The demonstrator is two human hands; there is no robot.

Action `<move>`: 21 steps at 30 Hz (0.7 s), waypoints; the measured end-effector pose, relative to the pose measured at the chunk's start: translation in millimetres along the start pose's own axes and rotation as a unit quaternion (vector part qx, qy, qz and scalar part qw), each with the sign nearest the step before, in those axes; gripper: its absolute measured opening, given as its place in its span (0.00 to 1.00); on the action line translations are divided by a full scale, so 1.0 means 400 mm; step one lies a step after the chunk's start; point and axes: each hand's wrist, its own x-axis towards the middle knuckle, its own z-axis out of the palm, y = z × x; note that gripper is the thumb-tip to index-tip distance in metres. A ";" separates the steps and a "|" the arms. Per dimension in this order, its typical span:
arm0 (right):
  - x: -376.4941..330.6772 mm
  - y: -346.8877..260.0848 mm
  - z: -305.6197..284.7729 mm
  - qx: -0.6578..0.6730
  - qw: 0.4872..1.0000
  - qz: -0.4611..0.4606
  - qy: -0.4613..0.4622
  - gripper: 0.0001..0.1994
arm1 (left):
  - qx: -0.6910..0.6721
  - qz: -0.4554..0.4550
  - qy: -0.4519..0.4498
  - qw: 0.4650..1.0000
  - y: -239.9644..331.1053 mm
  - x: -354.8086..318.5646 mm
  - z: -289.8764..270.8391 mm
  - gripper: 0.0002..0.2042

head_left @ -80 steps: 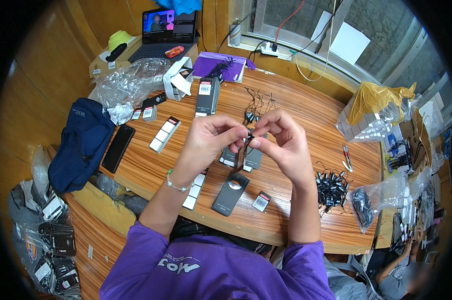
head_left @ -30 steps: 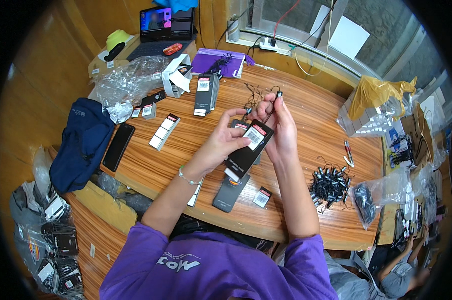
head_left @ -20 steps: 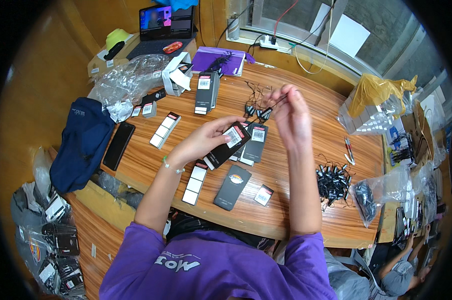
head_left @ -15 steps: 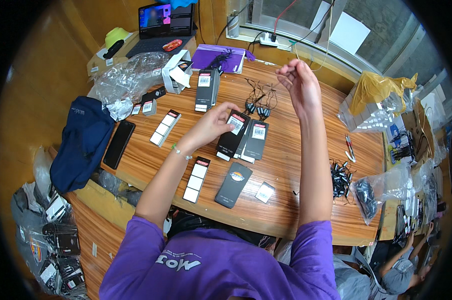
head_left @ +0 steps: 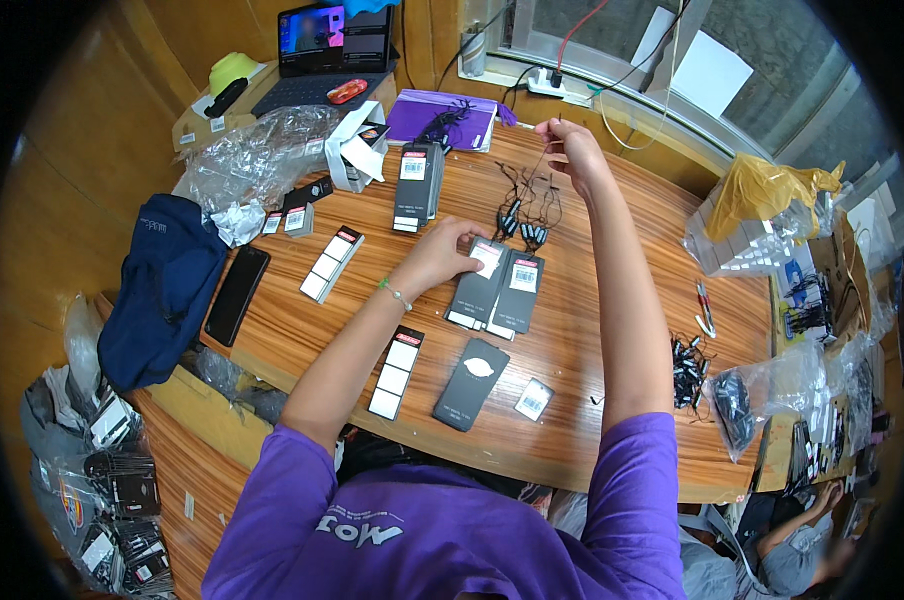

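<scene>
At the middle of the table, my left hand [head_left: 440, 256] grips the top of a dark grey hang tag [head_left: 474, 295] with a white and red sticker, thumb on its face. A second stack of grey hang tags [head_left: 519, 292] lies touching it on the right. Beyond them are black hang-tag strings [head_left: 532, 205] with small dark plastic ends. My right hand [head_left: 575, 155] is raised past the strings, fingertips pinched on a thin dark string, only faintly visible. Nearer me lie a dark tag with a pale oval [head_left: 470, 384], a white-panelled tag strip [head_left: 396, 372] and a small white tag [head_left: 534, 400].
More grey tags [head_left: 415, 188] stand stacked at the back, before a purple pouch [head_left: 427, 120]. On the left are a phone [head_left: 237, 296] and a navy bag [head_left: 160, 290]. To the right lie snips [head_left: 706, 310], a string pile [head_left: 689, 372] and plastic-wrapped boxes [head_left: 737, 240].
My left hand has brought its tag down beside the other stack, where it was held higher and tilted. My right hand has shifted left, over the strings.
</scene>
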 end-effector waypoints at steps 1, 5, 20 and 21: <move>0.018 0.012 0.008 -0.031 0.999 0.003 0.012 0.13 | 0.023 0.023 0.013 0.999 -0.006 -0.004 -0.001 0.21; 0.085 0.071 0.004 -0.107 0.993 0.050 0.000 0.13 | 0.059 -0.027 -0.034 0.997 0.017 -0.011 -0.006 0.24; -0.463 0.119 -0.058 -0.320 0.940 -0.057 -0.102 0.11 | 0.116 0.122 -0.066 0.983 0.145 -0.229 -0.038 0.22; -0.542 0.096 -0.047 -0.371 0.921 -0.020 -0.115 0.11 | 0.131 0.128 -0.107 0.977 0.153 -0.234 -0.033 0.22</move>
